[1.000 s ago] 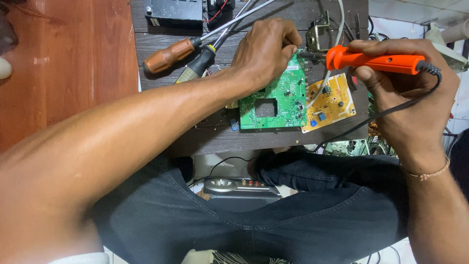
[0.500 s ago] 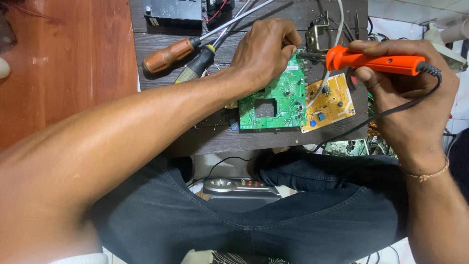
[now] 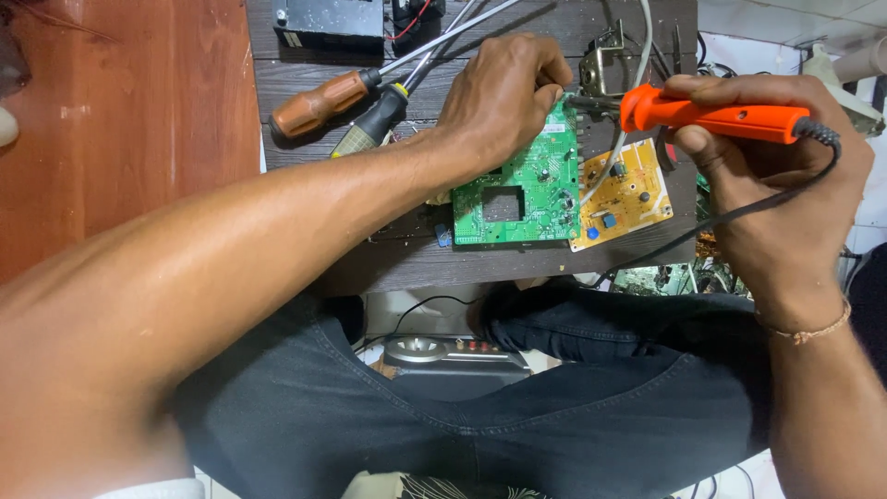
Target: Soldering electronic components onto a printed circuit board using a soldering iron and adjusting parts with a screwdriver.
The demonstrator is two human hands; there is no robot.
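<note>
The right hand (image 3: 776,185) grips an orange-handled soldering iron (image 3: 711,115), tip pointing to 9 o'clock. The left hand (image 3: 504,97) is curled narrow, pressing the green rectangular circuit board (image 3: 527,199) on the dark wooden tabletop (image 3: 388,268).

The left hand (image 3: 504,97) covers the upper left corner of the green circuit board (image 3: 522,189), so whatever its fingertips pinch there cannot be told. The metal tip of the orange soldering iron (image 3: 711,115) runs in behind that hand's knuckles, and its point of contact is hidden. The right hand (image 3: 776,199) hides the right edge of the yellow circuit board (image 3: 624,194) (its small parts are too tiny to identify). Two screwdrivers (image 3: 356,106) have their shafts cut off by the top edge, as is a black box (image 3: 328,20). A silver device (image 3: 453,356) below the tabletop (image 3: 416,259) is partly hidden by the legs.
</note>
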